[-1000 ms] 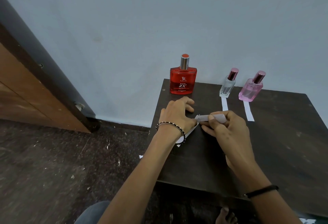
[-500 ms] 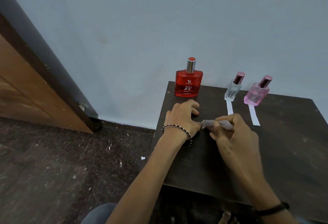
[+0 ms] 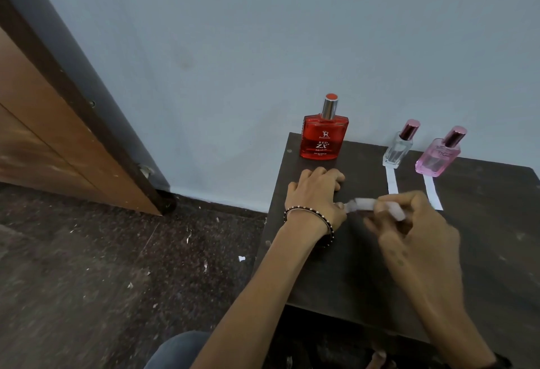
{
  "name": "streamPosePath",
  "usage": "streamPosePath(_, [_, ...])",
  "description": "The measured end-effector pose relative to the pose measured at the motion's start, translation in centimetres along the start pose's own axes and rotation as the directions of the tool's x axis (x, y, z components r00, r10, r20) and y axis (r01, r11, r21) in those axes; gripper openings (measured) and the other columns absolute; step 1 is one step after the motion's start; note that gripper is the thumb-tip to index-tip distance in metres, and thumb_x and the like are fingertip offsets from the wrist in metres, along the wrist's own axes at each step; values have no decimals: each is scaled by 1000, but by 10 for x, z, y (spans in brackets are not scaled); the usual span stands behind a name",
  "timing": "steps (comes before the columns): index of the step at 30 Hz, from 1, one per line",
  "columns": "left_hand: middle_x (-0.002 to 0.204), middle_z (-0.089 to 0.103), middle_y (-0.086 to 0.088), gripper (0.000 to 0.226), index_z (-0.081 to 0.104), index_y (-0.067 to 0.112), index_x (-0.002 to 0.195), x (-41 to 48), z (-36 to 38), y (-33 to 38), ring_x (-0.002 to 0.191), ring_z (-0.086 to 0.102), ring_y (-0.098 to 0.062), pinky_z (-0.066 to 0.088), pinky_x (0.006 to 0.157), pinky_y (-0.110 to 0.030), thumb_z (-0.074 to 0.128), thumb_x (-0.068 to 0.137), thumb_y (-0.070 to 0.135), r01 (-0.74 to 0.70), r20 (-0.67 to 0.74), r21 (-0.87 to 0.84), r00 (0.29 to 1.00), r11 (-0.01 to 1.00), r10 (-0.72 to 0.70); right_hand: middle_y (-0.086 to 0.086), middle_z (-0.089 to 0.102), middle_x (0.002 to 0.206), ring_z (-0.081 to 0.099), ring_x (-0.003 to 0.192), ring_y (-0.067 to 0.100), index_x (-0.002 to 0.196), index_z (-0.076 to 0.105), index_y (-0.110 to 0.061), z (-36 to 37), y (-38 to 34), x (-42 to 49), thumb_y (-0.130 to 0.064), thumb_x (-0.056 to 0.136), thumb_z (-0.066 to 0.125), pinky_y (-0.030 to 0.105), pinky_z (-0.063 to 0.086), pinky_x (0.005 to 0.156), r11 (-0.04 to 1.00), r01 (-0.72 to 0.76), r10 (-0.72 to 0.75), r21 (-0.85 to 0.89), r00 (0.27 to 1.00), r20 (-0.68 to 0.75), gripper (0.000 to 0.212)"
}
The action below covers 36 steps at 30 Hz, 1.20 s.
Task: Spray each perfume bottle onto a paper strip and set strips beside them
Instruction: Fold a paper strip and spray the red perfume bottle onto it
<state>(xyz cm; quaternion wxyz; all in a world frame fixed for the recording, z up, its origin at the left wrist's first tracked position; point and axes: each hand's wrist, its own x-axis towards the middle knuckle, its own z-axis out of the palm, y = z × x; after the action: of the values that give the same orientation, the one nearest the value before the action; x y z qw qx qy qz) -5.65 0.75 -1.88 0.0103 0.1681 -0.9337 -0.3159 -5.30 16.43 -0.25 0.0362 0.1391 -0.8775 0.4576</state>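
Note:
Three perfume bottles stand at the back of the dark table (image 3: 482, 266): a red bottle (image 3: 323, 138), a small clear bottle (image 3: 398, 149) and a pink bottle (image 3: 438, 156). A white paper strip (image 3: 391, 181) lies in front of the clear bottle, another strip (image 3: 433, 193) in front of the pink one. My left hand (image 3: 317, 197) rests flat on the table in front of the red bottle and pins one end of a white paper strip (image 3: 361, 204). My right hand (image 3: 415, 233) pinches the strip's other end; it is blurred.
A pale blue wall rises right behind the table. A wooden door with a dark frame (image 3: 96, 123) stands to the left. The dark floor (image 3: 102, 266) beside the table carries several small paper scraps. The table's left edge runs close to my left wrist.
My right hand has drawn a little to the right with the strip between its fingers. My left hand stays in place. The head view shifted slightly, so the bottles sit lower in frame.

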Motion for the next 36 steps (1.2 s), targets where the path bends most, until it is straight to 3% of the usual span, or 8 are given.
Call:
streamPosePath(3, [123,57,7,48,52,30,130,1,-1,0,124,43,-18,33,102,-39,70,86,20,1,11,21,1000,1000,-2,-23,64,81,63,70,-12,93,59,-32,-19,-1,10,-37,86,64,7,48,62,999,10,-6,36,994,-111,10])
streamPosePath(7, [126,56,4,41,56,34,126,0,-3,2,125,42,-20,35,102,-42,68,89,22,-30,32,77,999,997,28,-4,72,98,71,89,14,99,60,-25,-23,17,16,-28,89,66,40,59,80,995,-84,82,61,996,31,12])
streamPosePath(12, [107,68,10,32,62,36,117,-2,-9,1,113,52,-16,40,96,-39,66,88,24,-8,17,85,1000,996,6,-15,71,91,69,77,-9,93,59,-30,-15,21,16,-26,92,63,5,49,56,993,-68,63,95,996,56,6])
streamPosePath(16, [94,75,11,28,64,33,114,-6,-12,-1,102,65,-15,46,78,-31,65,86,30,73,-35,68,997,995,-70,-13,72,92,70,78,-9,98,59,-24,-10,21,22,-25,95,60,12,52,67,988,-72,64,139,996,61,3])
streamPosePath(21, [101,73,6,30,61,35,110,-10,-15,-8,104,63,-23,53,83,-37,63,84,48,181,-47,82,983,980,-178,-15,73,91,72,79,-3,98,62,-28,-4,18,20,-27,94,62,24,57,75,983,-60,48,173,996,72,4])
streamPosePath(29, [85,69,11,6,65,30,87,-19,-24,-14,85,64,-16,44,68,-28,65,81,29,248,-151,76,960,966,-235,-14,72,92,69,79,5,92,63,-38,5,11,19,-33,90,66,23,54,71,988,-36,22,150,995,98,6])
streamPosePath(33, [68,59,11,11,66,34,83,-18,-29,-15,69,56,-8,46,61,-24,60,85,25,51,-188,-37,980,998,-57,-14,70,92,68,80,5,94,62,-36,6,13,22,-32,91,66,17,49,67,992,-31,21,126,996,83,6])
streamPosePath(36, [72,65,9,15,70,43,93,-15,-26,-11,73,59,-8,48,60,-24,59,87,35,-94,-37,-41,995,995,93,-16,68,92,68,81,6,95,62,-36,6,16,23,-31,91,66,16,47,65,993,-33,25,113,997,72,7])
